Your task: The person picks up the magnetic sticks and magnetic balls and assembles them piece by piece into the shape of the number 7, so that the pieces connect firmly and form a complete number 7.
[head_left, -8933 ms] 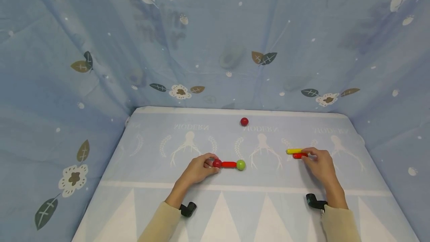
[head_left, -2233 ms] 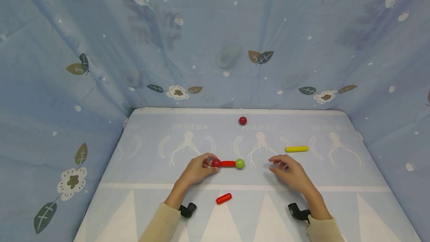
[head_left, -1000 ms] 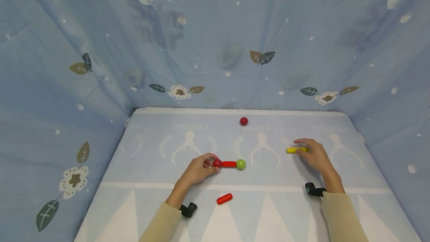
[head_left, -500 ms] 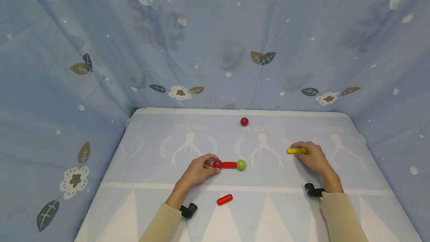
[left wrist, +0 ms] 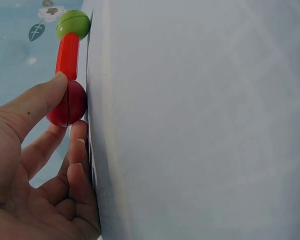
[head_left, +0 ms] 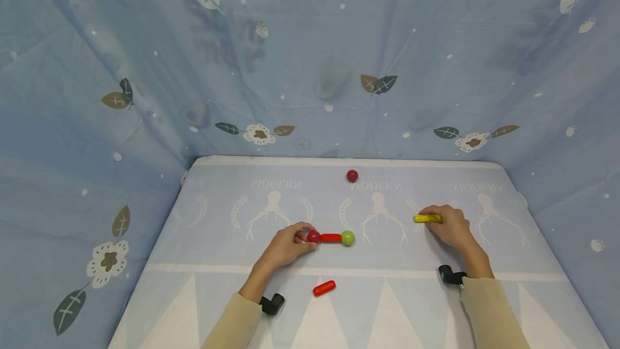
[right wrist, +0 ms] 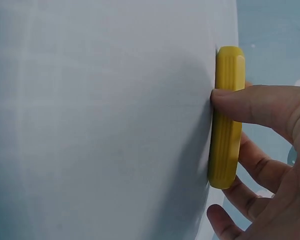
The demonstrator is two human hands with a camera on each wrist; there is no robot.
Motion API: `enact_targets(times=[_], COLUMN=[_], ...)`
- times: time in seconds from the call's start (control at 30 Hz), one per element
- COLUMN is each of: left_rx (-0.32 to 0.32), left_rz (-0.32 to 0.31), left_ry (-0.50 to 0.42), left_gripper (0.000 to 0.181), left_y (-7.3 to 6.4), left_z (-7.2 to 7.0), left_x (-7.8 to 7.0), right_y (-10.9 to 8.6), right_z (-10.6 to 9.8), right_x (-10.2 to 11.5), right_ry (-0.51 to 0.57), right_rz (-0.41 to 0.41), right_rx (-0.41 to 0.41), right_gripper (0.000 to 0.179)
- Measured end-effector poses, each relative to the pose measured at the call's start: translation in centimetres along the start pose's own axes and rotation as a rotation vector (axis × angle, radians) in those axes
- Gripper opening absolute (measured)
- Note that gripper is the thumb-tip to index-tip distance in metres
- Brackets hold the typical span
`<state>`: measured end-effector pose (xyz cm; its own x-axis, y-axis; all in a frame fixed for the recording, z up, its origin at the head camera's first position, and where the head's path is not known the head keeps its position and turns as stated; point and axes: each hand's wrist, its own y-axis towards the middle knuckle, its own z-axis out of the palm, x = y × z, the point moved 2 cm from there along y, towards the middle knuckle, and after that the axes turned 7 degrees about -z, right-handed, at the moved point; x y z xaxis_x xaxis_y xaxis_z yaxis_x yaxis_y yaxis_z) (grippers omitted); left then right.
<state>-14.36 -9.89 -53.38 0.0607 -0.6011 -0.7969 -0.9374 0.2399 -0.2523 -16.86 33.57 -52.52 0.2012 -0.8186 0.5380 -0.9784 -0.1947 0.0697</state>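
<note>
My left hand (head_left: 284, 245) pinches a glossy red ball (head_left: 314, 236) between thumb and fingers. A ribbed red rod (head_left: 331, 238) joins that ball to a green ball (head_left: 347, 238), all in one line on the table. The left wrist view has the green ball (left wrist: 73, 25) at the far end. At the right, my right hand (head_left: 451, 226) pinches a longer yellow rod (head_left: 427, 218), thumb on one side and fingers behind. In the right wrist view the yellow rod (right wrist: 227, 145) has grooved sides and lies along the tabletop.
A shorter red rod (head_left: 324, 288) lies alone nearer the person, in front of the left hand's piece. Close to the table's back edge sits another red ball (head_left: 352, 176). Blue leaf-print cloth (head_left: 310, 58) hangs behind and at both sides.
The shorter red rod went from beside the yellow rod to the near part of the table. My right hand then returned and took hold of the yellow rod. The left hand stayed put.
</note>
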Motion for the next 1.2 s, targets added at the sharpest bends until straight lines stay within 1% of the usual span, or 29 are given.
enact_targets(times=[0.13, 0.4, 0.53, 0.7, 0.8, 0.9, 1.1, 1.2], left_rx=[0.000, 0.006, 0.010, 0.014, 0.014, 0.014, 0.017, 0.018], left_rz=[0.001, -0.009, -0.011, -0.012, -0.016, -0.022, -0.016, -0.014], left_ry=[-0.002, -0.012, -0.014, -0.015, -0.015, -0.015, -0.012, -0.013], left_gripper=[0.036, 0.036, 0.036, 0.036, 0.036, 0.036, 0.037, 0.037], left_y=[0.0, -0.1, -0.1, -0.1, 0.0, 0.0, -0.1, -0.1], left_z=[0.0, -0.1, -0.1, 0.0, -0.1, -0.1, -0.1, -0.1], left_x=[0.1, 0.0, 0.0, 0.0, -0.1, -0.2, -0.2, -0.1], right_y=[-0.1, -0.5, -0.7, -0.9, -0.9, -1.0, -1.2, -1.3], right_z=[-0.1, -0.5, -0.5, -0.2, 0.0, 0.3, 0.9, 1.3], right_x=[0.0, 0.1, 0.5, 1.3, 1.8, 2.1, 2.7, 3.2], right_ry=[0.015, 0.098, 0.158, 0.221, 0.259, 0.317, 0.512, 0.576], right_rz=[0.021, 0.047, 0.064, 0.115, 0.132, 0.146, 0.179, 0.190], right_rx=[-0.003, -0.025, -0.028, -0.012, -0.008, -0.005, 0.009, 0.014], right_gripper=[0.024, 0.028, 0.033, 0.038, 0.040, 0.043, 0.050, 0.053])
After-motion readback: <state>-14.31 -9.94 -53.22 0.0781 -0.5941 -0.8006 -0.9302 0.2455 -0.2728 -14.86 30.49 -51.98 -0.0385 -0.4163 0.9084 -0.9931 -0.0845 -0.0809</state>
